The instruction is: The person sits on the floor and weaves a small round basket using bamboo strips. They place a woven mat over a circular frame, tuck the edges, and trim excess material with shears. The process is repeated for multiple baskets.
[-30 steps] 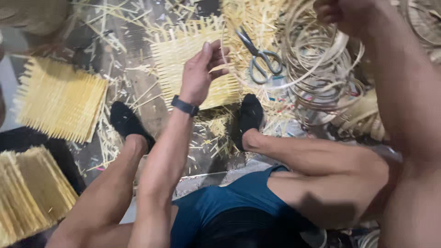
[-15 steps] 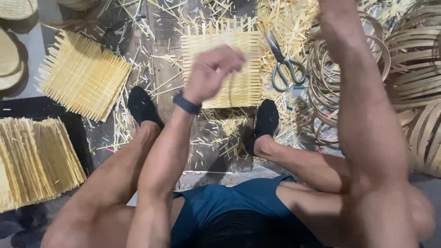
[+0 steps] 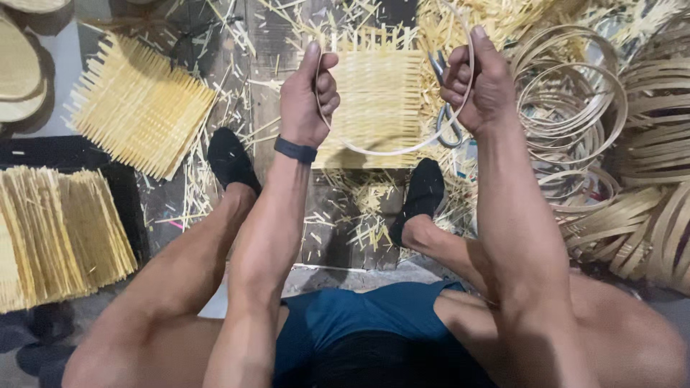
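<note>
My left hand (image 3: pixel 307 97) and my right hand (image 3: pixel 480 85) are both raised, each closed on one end of a thin pale cane strip (image 3: pixel 392 151) that curves down in a loop between them. A dark band sits on my left wrist. Below the strip lies a square woven bamboo mat (image 3: pixel 379 93) on the floor, between my two black-socked feet. Scissors (image 3: pixel 447 122) lie partly hidden behind my right hand, at the mat's right edge.
Another woven mat (image 3: pixel 140 108) lies at the left, with a stack of mats (image 3: pixel 57 233) at the lower left. Coiled cane hoops (image 3: pixel 575 100) and wider bamboo bands (image 3: pixel 640 208) pile up at the right. Loose bamboo slivers (image 3: pixel 352 208) litter the floor.
My right hand came down from the top edge and now grips the strip. My left hand lifted off the mat and closed on the strip's other end.
</note>
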